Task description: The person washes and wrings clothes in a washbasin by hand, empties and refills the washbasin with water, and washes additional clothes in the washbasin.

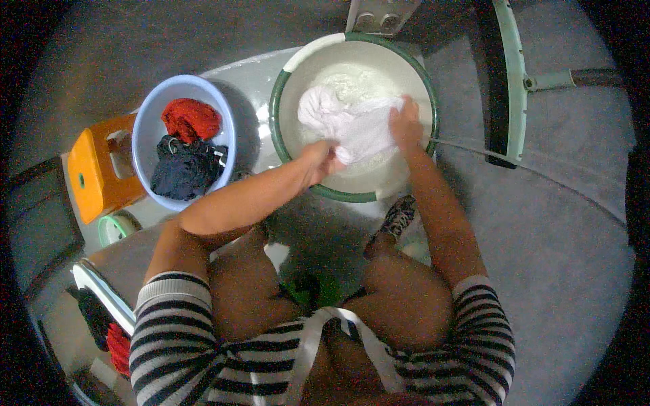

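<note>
Handling the white cloth: both hands were on it, the fabric (365, 125) spread between them within the green-rimmed basin.
Left hand: the fingers and thumb of the left hand (322, 161) looked pinched on the near edge of the cloth, by the basin's near side.
Right hand: the right hand (405, 125) looked clamped on the cloth's right end, its fingers pointing away from the body.
Green-rimmed basin: the pale tub (275, 128) held rippling, whitish water (359, 82). The cloth lay bunched on its left and flatter toward the right hand; how much of it was under water could not be told.
Blue basin: just left of the green-rimmed basin, the blue basin (137, 152) held a red cloth (191, 120) and, nearer the person, a dark cloth (183, 172). Neither hand touched these.
Orange stool: it (88, 177) stood close beside the blue basin, on the far left.
Progress on the white cloth: its washing seemed under way and unfinished, judging by the water around it and the hands on it. Wringing and lifting it out appeared not yet done.
Progress on the red and dark cloths: they sat apart, and whether they were already washed or left to do could not be told.
</note>
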`<state>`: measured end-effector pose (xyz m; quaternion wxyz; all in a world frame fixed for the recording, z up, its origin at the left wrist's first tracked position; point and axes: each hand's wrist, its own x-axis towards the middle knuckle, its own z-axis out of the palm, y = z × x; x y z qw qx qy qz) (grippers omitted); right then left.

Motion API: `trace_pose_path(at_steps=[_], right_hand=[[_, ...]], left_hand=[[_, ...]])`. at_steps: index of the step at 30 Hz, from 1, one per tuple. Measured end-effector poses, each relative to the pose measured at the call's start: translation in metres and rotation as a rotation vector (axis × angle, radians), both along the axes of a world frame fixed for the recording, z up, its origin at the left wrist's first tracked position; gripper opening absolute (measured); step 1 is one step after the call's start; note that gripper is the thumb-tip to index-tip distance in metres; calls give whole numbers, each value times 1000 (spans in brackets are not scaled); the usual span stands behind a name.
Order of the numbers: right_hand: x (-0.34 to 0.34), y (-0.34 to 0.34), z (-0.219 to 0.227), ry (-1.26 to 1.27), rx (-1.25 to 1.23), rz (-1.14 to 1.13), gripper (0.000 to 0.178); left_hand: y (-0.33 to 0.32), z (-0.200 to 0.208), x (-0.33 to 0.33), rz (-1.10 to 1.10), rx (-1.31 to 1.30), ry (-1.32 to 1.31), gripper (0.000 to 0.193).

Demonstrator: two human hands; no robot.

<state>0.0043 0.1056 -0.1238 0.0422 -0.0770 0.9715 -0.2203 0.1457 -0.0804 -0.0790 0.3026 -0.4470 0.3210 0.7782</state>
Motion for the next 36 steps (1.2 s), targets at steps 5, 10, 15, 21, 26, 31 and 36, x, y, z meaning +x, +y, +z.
trace_pose_path(at_steps=[5,10,15,21,26,31,36], right_hand=[[51,-53,-16,-327,-20,64,59],[102,-128,94,-657,-837,159,45],[74,-101,92,138,-324,527,33],[9,-39,50,19,-60,59,63],[52,-27,-30,19,220,181,71],[115,-121,74,-692,-980,326,39],[108,-98,89,17,-363,657,29]], left_hand=[[-8,-14,-17,-119,5,-80,62],[-51,-25,-41,313,321,169,58],[-19,2,-42,285,534,364,48],[-45,43,0,-38,-304,293,42],[9,46,-13,-110,-17,-79,55],[-54,-36,-20,186,237,38,63],[-33,-25,-30,203,508,343,48]])
